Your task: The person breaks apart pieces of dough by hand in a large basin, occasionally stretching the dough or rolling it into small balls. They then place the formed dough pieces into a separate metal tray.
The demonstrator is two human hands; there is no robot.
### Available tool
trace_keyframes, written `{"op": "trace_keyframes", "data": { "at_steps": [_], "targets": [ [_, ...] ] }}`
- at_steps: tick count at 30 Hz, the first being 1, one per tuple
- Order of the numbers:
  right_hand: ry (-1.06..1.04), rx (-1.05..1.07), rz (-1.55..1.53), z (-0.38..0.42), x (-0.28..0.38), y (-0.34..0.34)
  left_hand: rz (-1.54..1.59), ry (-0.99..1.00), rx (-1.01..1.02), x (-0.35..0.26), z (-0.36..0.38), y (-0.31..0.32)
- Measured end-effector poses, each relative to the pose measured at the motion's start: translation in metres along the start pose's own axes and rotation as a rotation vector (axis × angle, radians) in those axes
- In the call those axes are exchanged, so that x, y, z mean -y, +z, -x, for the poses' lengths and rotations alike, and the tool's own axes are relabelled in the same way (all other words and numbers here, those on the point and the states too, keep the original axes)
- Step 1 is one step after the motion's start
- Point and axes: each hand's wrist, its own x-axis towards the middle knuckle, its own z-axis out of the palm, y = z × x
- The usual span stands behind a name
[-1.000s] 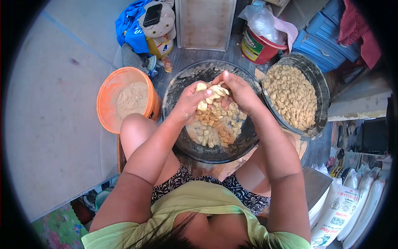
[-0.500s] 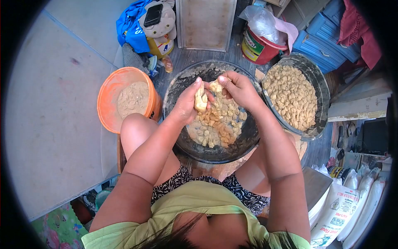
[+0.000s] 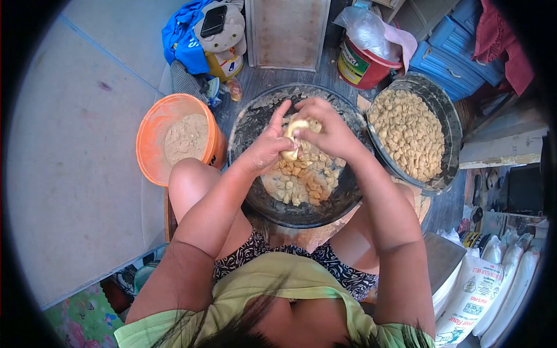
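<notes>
A pale yellow lump of dough point(image 3: 292, 152) is between my two hands, above a wide black basin point(image 3: 272, 214). My left hand point(image 3: 270, 148) grips the lump from the left, thumb across it and index finger stretched upward. On the right, my right hand point(image 3: 325, 130) is curled over the top of the same dough, its thumb pressing on it. Below them, small flour-dusted dough pieces point(image 3: 290, 185) lie in the basin, some more orange than others. My hands hide the upper part of this pile.
An orange bucket point(image 3: 152, 145) with brownish flour point(image 3: 187, 141) stands left of the basin. At right is a black tub point(image 3: 449, 156) full of dough pieces point(image 3: 406, 133). A red bucket point(image 3: 362, 72) with plastic bags stands behind. Flour sacks point(image 3: 473, 296) lean at lower right.
The small piece that was pinched in my right hand is no longer seen apart. My right hand has moved left and down onto the dough in my left hand.
</notes>
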Motion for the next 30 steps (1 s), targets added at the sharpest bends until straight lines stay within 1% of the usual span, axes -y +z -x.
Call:
{"op": "trace_keyframes", "data": {
  "at_steps": [2,3,4,6,7,8,9,10,11,12,14,15,17,18,20,21,22,24,25,26,27,28,29,30],
  "targets": [
    [0.312,-0.313,-0.193,-0.003,0.003,-0.005,-0.043,-0.089,0.178,-0.004,-0.003,-0.009],
    [0.403,-0.430,-0.369,-0.004,-0.013,-0.004,-0.041,-0.087,0.178,-0.003,-0.003,-0.009],
    [0.402,-0.426,-0.367,-0.005,-0.017,-0.012,-0.023,-0.071,0.141,-0.001,-0.003,-0.007],
    [0.477,-0.363,-0.381,-0.002,-0.022,-0.027,-0.005,-0.051,0.106,0.003,-0.004,-0.006],
    [0.482,-0.324,-0.331,-0.002,-0.023,-0.026,0.129,0.000,0.119,0.005,-0.005,-0.006],
    [0.482,-0.325,-0.331,-0.002,-0.023,-0.023,0.263,0.050,0.132,0.006,-0.006,-0.006],
    [0.409,-0.341,-0.313,0.000,-0.022,-0.017,0.263,0.049,0.133,0.006,-0.006,-0.005],
    [0.335,-0.356,-0.295,0.001,-0.016,-0.013,0.189,0.060,0.122,0.003,-0.005,-0.002],
    [0.418,-0.305,-0.379,0.002,-0.012,-0.013,0.117,0.071,0.111,0.002,-0.005,-0.001],
    [0.420,-0.305,-0.380,0.002,-0.011,-0.013,0.118,0.070,0.111,0.004,-0.005,-0.003],
    [0.267,-0.243,-0.320,0.001,-0.008,-0.013,-0.047,0.005,0.096,0.006,-0.007,-0.010],
    [0.267,-0.242,-0.320,0.001,-0.005,-0.015,-0.047,0.005,0.096,0.007,-0.007,-0.012],
    [0.395,0.048,-0.643,0.001,0.009,-0.021,-0.012,0.005,0.027,0.007,-0.007,-0.012],
    [0.394,0.046,-0.643,0.002,0.011,-0.018,-0.014,0.005,0.028,0.006,-0.007,-0.011],
    [0.333,0.125,-0.505,0.003,0.011,-0.011,0.024,0.010,-0.067,0.004,-0.006,-0.007],
    [0.333,0.058,-0.496,0.004,0.005,-0.006,0.022,0.006,-0.066,0.001,-0.006,-0.007],
    [0.337,0.056,-0.498,0.003,0.003,-0.008,0.031,0.006,-0.087,-0.003,-0.006,-0.007],
    [0.504,-0.278,-0.590,-0.002,0.000,-0.016,0.043,0.008,-0.110,-0.005,-0.008,-0.012],
    [0.530,-0.409,-0.663,-0.005,-0.004,-0.022,0.003,0.039,-0.159,-0.002,-0.009,-0.016],
    [0.532,-0.408,-0.663,-0.004,-0.011,-0.028,-0.037,0.070,-0.207,0.002,-0.011,-0.021],
    [0.547,-0.432,-0.669,-0.003,-0.019,-0.036,-0.127,0.070,-0.197,0.008,-0.013,-0.029],
    [0.563,-0.458,-0.675,0.000,-0.025,-0.041,-0.127,0.068,-0.197,0.006,-0.012,-0.027],
    [0.570,-0.410,-0.565,0.004,-0.030,-0.042,-0.122,0.121,-0.159,0.004,-0.011,-0.025],
    [0.572,-0.411,-0.566,0.006,-0.034,-0.039,-0.117,0.173,-0.120,0.003,-0.010,-0.023]
  ]
}}
